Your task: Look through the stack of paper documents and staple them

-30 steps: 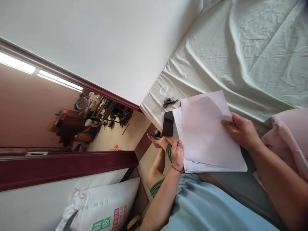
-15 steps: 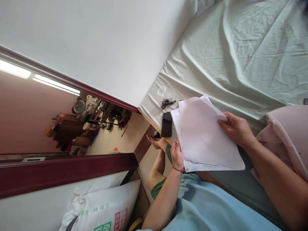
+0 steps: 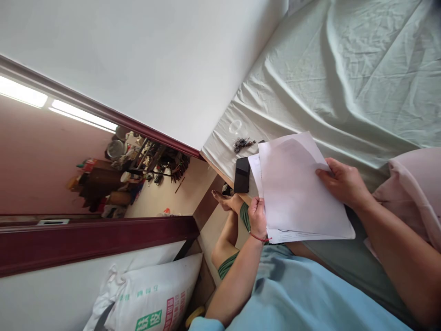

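Note:
A loose stack of white paper sheets (image 3: 299, 188) is held above my lap, its top sheet blank and turned slightly against those below. Printed lines show along the lower edge of an underlying sheet. My left hand (image 3: 257, 218), with a red string at the wrist, is closed on the stack's left edge. At the right edge my right hand (image 3: 344, 181) grips the sheets, thumb on top and the other fingers hidden beneath. Just left of the stack lies a black smartphone (image 3: 242, 175) on the bed's edge.
Behind the phone, a bunch of keys (image 3: 243, 144) and a clear plastic ring-shaped item (image 3: 235, 127) lie on the pale bedsheet (image 3: 372, 69). Pink fabric (image 3: 418, 184) is bunched at right. A white printed sack (image 3: 155, 294) stands at lower left, below a dark red door frame (image 3: 96, 241).
The top sheet has shifted over the sheets below, so its upper corner covers more of them. Both hands keep their hold. The whole view has moved slightly.

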`<state>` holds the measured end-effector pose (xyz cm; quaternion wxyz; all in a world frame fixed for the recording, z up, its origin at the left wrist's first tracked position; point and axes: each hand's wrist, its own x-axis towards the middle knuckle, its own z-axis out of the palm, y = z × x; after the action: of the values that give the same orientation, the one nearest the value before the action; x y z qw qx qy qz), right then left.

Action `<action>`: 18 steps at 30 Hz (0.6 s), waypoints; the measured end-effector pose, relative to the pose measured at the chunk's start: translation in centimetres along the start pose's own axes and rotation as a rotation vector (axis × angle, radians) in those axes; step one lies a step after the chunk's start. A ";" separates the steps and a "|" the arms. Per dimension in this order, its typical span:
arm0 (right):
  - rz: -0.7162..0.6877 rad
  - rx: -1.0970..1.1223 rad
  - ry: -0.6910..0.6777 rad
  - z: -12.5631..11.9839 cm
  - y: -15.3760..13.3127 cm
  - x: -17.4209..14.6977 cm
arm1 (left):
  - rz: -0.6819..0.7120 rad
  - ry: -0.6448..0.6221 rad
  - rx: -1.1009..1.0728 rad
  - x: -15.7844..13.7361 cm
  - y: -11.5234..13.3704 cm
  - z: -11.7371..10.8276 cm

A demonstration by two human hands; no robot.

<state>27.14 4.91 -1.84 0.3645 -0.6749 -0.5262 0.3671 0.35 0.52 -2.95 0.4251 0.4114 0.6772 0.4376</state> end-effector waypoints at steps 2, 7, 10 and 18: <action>-0.002 -0.009 -0.006 0.0 0.0 0.0 | -0.015 -0.013 -0.029 -0.1 -0.1 0.1; 0.012 -0.017 0.003 0.1 0.1 -0.1 | -0.010 0.009 -0.035 0.0 -0.4 0.2; 0.029 -0.066 0.036 0.1 0.3 0.1 | -0.044 -0.010 -0.069 0.4 -0.5 -0.2; 0.031 -0.127 0.269 -0.4 0.9 0.6 | 0.018 -0.014 0.052 0.9 -0.7 -0.8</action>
<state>28.02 5.28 -2.47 0.3827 -0.7478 -0.4841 0.2450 -0.82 0.94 -3.61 0.4152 0.4315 0.6815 0.4206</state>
